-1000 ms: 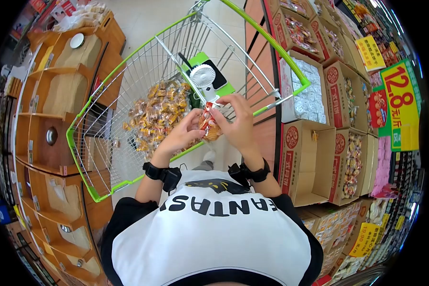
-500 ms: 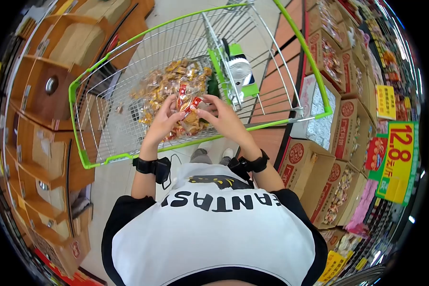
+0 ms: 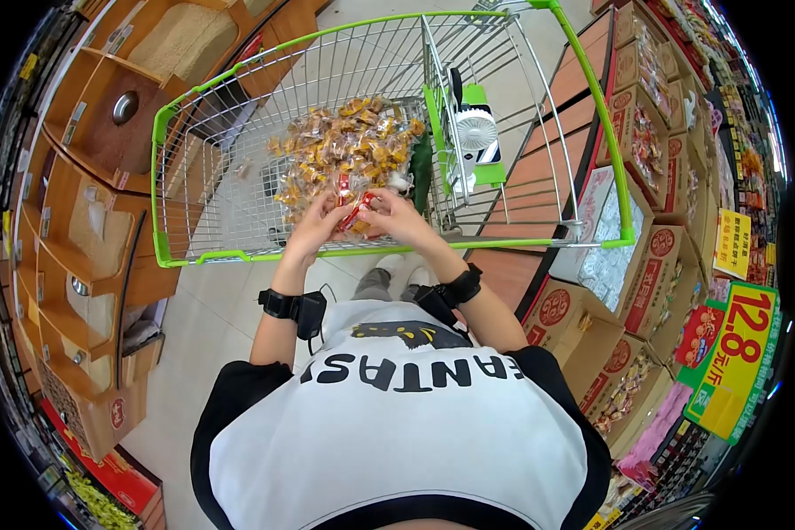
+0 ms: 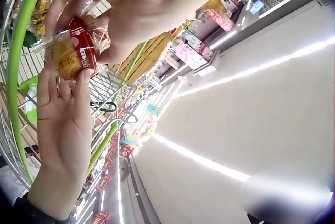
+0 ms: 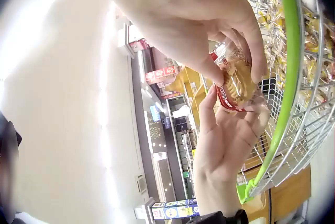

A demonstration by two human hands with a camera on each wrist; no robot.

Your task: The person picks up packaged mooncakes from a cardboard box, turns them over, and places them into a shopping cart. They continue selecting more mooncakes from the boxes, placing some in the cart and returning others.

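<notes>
Just over the near rim of the shopping cart [image 3: 265, 254], both hands hold a mooncake [image 4: 67, 59] in clear wrapping with a red printed band. The left hand [image 3: 314, 228] pinches its left side with thumb and fingers, and the right hand [image 3: 396, 219] grips its right side. From the right wrist, the mooncake's ridged golden face [image 5: 241, 83] shows between the fingertips. Two red strips appear between the hands in the head view. Behind them, a large pile of wrapped golden pieces [image 3: 353, 141] lies in the cart.
A white handheld fan [image 3: 475, 132] rests by the cart's green child-seat part, with a dark green item [image 3: 421, 168] nearby. Cardboard boxes of wrapped sweets [image 3: 627, 380] line the right, near a yellow price sign [image 3: 738, 353]. Wooden shelving [image 3: 106, 132] stands left.
Both hands have moved from beside the fan to the front of the pile, still holding the wrapped mooncake. The head view has shifted, with the cart now higher and further right.
</notes>
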